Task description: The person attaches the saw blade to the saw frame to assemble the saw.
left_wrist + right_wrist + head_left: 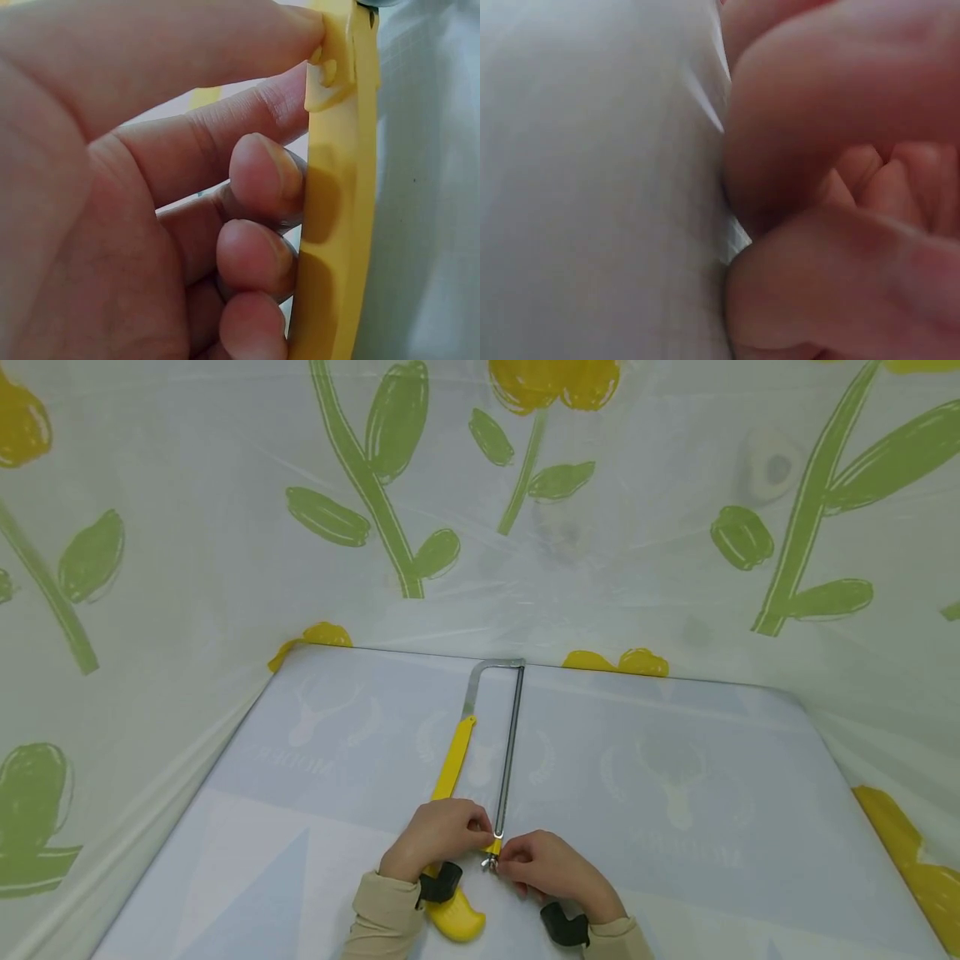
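A hacksaw with a yellow frame (453, 760) and yellow handle (459, 918) lies on the table, its silver bow and long grey blade (510, 752) pointing away from me. My left hand (442, 835) reaches over the frame and holds the saw at the blade's near end. In the left wrist view, thumb and forefinger pinch the yellow metal (334, 217), the other fingers curled beside it. Just below sits a small silver wing nut (490, 863). The fingertips of my right hand (553, 864) pinch it from the right; in the right wrist view those fingers mostly hide it.
The table (675, 877) has a pale printed cover with deer-head motifs. A white curtain (600, 568) with yellow flowers and green leaves hangs behind and along the sides. The saw's far end reaches the table's back edge. Each wrist wears a black camera (441, 883).
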### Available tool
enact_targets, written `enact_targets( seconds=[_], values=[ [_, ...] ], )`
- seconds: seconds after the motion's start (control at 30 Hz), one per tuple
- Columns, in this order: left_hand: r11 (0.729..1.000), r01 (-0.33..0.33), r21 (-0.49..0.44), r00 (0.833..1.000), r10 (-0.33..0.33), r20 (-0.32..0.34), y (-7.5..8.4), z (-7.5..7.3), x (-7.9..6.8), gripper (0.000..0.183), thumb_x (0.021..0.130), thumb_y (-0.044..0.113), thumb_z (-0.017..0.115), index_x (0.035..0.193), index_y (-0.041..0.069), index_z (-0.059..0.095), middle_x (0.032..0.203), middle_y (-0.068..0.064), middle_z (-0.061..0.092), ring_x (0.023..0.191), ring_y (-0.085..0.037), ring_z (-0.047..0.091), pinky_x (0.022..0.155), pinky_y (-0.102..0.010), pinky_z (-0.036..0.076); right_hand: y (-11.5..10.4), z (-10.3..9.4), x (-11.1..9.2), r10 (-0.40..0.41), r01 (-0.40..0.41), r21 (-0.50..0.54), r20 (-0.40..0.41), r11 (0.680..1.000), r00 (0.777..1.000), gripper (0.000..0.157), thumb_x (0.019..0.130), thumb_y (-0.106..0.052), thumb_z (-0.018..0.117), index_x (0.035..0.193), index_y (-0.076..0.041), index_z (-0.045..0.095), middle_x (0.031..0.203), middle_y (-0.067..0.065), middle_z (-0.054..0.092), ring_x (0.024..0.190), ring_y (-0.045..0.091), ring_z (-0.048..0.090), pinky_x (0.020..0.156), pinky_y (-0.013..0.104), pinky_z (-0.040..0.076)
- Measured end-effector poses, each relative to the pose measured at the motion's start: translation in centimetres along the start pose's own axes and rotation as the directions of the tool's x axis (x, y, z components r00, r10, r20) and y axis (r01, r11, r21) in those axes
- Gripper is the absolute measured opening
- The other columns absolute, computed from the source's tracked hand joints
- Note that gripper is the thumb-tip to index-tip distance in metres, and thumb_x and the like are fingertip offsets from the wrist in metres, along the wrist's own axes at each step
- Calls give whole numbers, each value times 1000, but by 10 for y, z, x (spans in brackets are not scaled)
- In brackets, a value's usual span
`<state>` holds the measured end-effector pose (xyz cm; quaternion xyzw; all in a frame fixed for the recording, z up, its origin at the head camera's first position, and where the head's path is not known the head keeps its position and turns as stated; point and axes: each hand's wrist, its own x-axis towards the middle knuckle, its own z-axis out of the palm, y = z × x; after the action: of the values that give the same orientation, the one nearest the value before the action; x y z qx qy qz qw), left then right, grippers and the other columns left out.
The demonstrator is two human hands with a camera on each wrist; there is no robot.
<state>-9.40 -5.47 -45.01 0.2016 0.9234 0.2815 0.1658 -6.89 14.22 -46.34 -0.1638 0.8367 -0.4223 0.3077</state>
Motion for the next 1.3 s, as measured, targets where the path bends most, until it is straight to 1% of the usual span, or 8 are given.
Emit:
enact_targets(
  seconds=[0.17,0.37,0.63,0.87,1.07,1.3],
  values=[
    [1000,-3,2,1000,3,-4,-1,0,0,6,80,33,62,78,30,67,71,19,56,62,-2,48,59,-23,39,0,1,0,-1,1,2,-6,1000,1000,14,86,-29,59,81,-18,65,52,-6,51,38,9,37,40,23,32],
    [1000,-4,0,1000,4,-4,-1,0,0,6,80,32,62,78,29,67,69,18,55,62,-2,47,59,-22,38,1,3,2,11,-12,-11,-43,1000,999,11,84,-30,63,80,-20,64,51,-7,47,36,9,36,39,24,31],
    [1000,-11,5,1000,11,-11,0,1,-1,6,81,32,63,79,28,67,70,18,55,61,-2,47,58,-22,38,-1,3,1,26,-26,-5,-71,1000,997,13,82,-31,65,79,-19,63,52,-6,48,35,10,38,39,25,33],
    [1000,-5,-1,1000,5,-5,2,0,-2,6,81,31,63,79,27,67,70,17,56,61,-2,47,57,-22,38,-1,3,1,31,-32,-8,-63,999,998,16,83,-33,65,77,-19,64,52,-6,48,36,10,38,40,25,33],
    [1000,-3,1,1000,3,-4,2,0,-2,6,81,32,63,79,28,68,71,17,56,61,-2,47,57,-22,37,1,3,1,39,-39,-2,-39,999,998,20,85,-37,62,76,-19,65,51,-6,50,35,9,38,40,24,32],
    [1000,-1,-3,1000,1,-5,2,0,-1,7,80,33,64,79,27,68,69,17,55,61,-2,47,57,-22,37,5,2,1,35,-34,35,-21,999,999,24,84,-42,61,77,-19,67,52,-5,53,37,9,41,39,24,34]
  ],
)
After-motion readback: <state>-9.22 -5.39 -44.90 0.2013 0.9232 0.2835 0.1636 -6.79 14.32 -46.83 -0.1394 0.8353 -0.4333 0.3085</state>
